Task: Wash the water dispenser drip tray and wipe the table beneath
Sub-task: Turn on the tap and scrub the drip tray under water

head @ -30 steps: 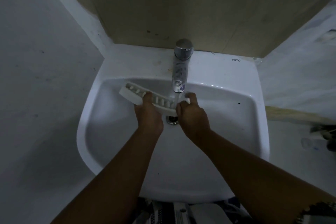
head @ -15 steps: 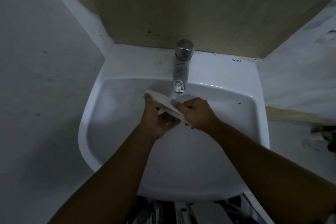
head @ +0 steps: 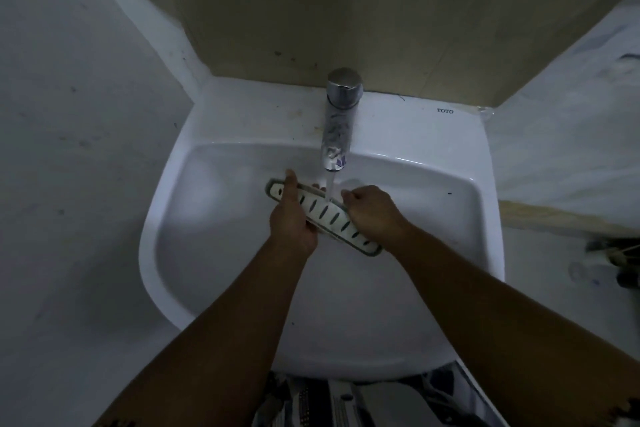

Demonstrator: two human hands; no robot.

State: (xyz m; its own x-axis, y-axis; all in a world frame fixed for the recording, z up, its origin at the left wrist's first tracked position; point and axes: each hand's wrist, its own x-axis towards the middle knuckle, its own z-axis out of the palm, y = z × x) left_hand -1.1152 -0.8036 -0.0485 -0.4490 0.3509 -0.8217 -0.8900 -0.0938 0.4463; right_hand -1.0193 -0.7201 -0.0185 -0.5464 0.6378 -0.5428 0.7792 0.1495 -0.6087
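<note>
Both hands hold the drip tray (head: pixel 325 215) over the bowl of the white sink (head: pixel 221 288), just under the tap (head: pixel 338 121). The tray is a long, narrow white piece with a darker rim and a row of slanted slots, and its slotted face looks up to the camera. It lies at an angle: its far end points to the left, its near end to the right.

The left hand (head: pixel 294 218) is closed around the far-left part of the tray, with the thumb laid over the top face and the fingers under it. The right hand (head: pixel 372 211) is curled on the right edge of the tray, near its middle, with the fingers bent over the rim. The near-right end of the tray sticks out free below the right wrist.

A thin stream of water (head: pixel 330 187) falls from the spout and meets the tray between the two hands.

The sink stands in a corner, with a beige wall panel (head: pixel 346 10) behind the tap. The brand mark TOTO (head: pixel 444 110) is printed on the far right part of the sink's rim.
</note>
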